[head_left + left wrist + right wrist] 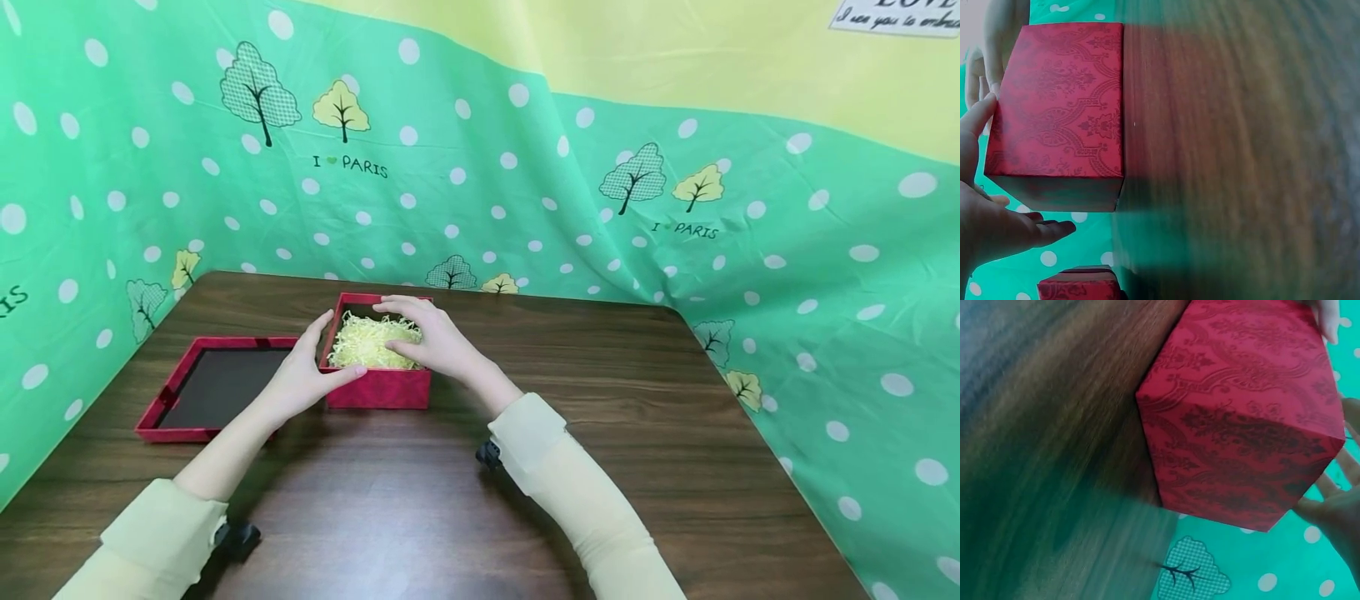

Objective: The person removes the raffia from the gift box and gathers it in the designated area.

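Note:
A red patterned box stands uncovered on the table, filled with pale yellow shredded paper. My left hand is at its left front corner, thumb right at the front rim and the other fingers stretched along the left side. In the left wrist view those fingers spread out beside the box. From the right, my right hand reaches over the box, its thumb above the shredded paper and its fingers loosely bent toward the back. The right wrist view shows the box's patterned walls and part of this hand behind them.
Left of the box lies its red lid, black inside turned up, partly behind my left forearm. The brown wooden table extends to the right. A green dotted cloth hangs behind and at both sides.

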A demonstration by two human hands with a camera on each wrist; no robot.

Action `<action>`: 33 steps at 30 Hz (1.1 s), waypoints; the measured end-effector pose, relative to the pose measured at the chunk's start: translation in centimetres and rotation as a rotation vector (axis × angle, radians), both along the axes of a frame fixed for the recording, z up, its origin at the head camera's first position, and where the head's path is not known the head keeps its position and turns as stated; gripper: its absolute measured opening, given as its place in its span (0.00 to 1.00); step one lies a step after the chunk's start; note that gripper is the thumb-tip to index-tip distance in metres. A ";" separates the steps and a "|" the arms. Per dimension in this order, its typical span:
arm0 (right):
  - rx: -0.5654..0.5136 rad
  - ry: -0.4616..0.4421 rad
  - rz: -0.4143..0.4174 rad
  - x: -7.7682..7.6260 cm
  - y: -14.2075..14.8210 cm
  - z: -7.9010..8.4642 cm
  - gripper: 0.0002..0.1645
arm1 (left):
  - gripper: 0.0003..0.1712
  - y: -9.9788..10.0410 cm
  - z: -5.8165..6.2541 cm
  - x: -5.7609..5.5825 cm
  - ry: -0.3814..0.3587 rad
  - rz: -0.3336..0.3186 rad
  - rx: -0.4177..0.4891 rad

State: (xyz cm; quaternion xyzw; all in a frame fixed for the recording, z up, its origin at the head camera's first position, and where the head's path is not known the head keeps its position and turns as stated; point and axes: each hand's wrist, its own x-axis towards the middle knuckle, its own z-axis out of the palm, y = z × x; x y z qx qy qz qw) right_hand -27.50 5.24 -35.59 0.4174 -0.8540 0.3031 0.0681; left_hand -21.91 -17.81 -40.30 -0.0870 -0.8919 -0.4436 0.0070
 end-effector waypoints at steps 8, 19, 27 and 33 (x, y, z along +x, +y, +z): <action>0.082 0.003 0.116 -1.8 -0.9 -0.2 0.32 | 0.60 -0.1 -0.1 -0.3 -0.045 -0.013 0.032; 0.232 -0.081 0.197 -3.7 -1.4 0.1 0.34 | 0.61 -0.2 -0.1 -0.4 -0.056 -0.013 0.000; 0.372 -0.173 0.248 -4.3 -1.9 0.6 0.37 | 0.61 -0.2 0.1 -0.5 -0.058 -0.007 -0.025; 0.483 -0.177 0.254 -4.5 -2.5 0.8 0.38 | 0.61 -0.1 0.2 -0.4 -0.074 -0.012 -0.016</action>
